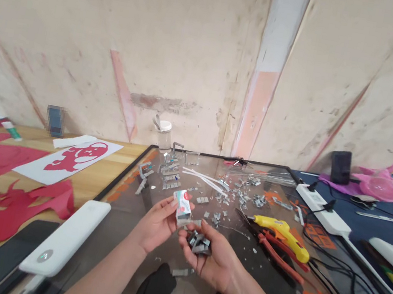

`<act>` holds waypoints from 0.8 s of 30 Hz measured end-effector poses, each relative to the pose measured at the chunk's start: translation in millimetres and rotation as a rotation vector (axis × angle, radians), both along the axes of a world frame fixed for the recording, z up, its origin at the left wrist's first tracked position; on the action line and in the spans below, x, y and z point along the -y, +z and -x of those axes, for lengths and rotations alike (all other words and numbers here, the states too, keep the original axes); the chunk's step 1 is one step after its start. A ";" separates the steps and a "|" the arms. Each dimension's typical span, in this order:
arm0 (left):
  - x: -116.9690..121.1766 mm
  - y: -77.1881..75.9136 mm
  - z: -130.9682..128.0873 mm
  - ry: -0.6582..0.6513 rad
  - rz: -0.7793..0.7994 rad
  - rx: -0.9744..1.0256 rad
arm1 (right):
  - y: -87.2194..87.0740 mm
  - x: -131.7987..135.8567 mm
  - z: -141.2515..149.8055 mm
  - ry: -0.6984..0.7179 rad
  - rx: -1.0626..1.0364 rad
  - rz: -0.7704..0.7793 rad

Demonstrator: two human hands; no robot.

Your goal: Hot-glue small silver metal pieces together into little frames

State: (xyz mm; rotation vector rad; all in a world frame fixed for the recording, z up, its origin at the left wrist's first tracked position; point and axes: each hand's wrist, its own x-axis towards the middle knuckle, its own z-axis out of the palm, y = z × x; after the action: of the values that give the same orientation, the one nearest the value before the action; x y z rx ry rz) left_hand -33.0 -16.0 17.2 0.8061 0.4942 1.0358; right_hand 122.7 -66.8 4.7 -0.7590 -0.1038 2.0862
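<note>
My left hand (157, 223) holds a small white, teal and red staple box (182, 206), pinched between fingers and thumb above a dark glass-topped table (119, 219). My right hand (207, 258) is cupped palm up just to the right of it, with several grey staple strips (198, 242) lying in the palm. The box's lower end is close to my right fingertips. More staple strips (172, 175) and loose metal bits (244, 196) are scattered on the glass beyond both hands.
A yellow glue gun (285, 233) and red-handled pliers (278, 255) lie right of my hands, with a white power strip (322, 212) and cables beyond. A white power bank (66, 238), a phone and red paper cut-outs (4, 219) lie left. A clear jar (164, 134) stands by the wall.
</note>
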 end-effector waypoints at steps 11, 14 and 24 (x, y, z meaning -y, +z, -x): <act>-8.8 -4.1 -1.0 -0.060 0.419 0.293 | -2.9 -2.9 -4.0 -0.038 0.038 -0.016; -9.1 -4.4 -1.4 -0.061 0.428 0.285 | -2.5 -2.7 -4.2 -0.036 0.028 -0.026; -7.4 -9.1 -2.6 0.031 0.261 0.121 | 0.3 -1.5 -1.7 -0.008 0.033 -0.048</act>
State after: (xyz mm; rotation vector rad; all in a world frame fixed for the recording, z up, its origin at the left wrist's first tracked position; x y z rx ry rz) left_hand -30.5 -8.7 8.2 0.5024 0.5265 1.0171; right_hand 124.4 -65.3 5.0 -0.7638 -0.1677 2.0565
